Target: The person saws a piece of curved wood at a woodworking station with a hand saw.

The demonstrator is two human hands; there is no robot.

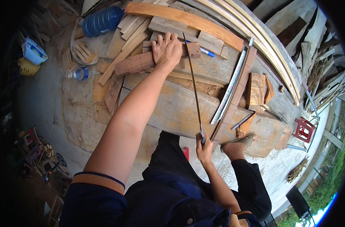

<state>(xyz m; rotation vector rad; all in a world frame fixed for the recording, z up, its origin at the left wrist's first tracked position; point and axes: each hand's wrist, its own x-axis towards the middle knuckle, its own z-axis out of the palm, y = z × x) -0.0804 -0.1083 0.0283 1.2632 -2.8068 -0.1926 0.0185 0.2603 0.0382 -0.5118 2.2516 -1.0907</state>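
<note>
My left hand (167, 50) bears down on a rough-edged brown wood piece (136, 63), its fingers bent over the far side. This piece lies crosswise on other boards, its right end (194, 49) just past the saw. In my right hand (204, 151), the fingers are wrapped round the handle of a handsaw (195, 89). The long thin blade points away from me, and its far part crosses the wood right of my left hand. A blue marker (205, 52) lies just beyond that end. Whether the teeth have cut into the wood is too small to tell.
Right of the saw lie a metal ruler (229, 87) and a long marked wood strip (238, 85). Wood blocks (256, 89) rest farther right. Long curved boards (187, 17) line the far side. Leftward are a blue water jug (102, 21) and a small bottle (81, 73). My foot (238, 145) touches the boards.
</note>
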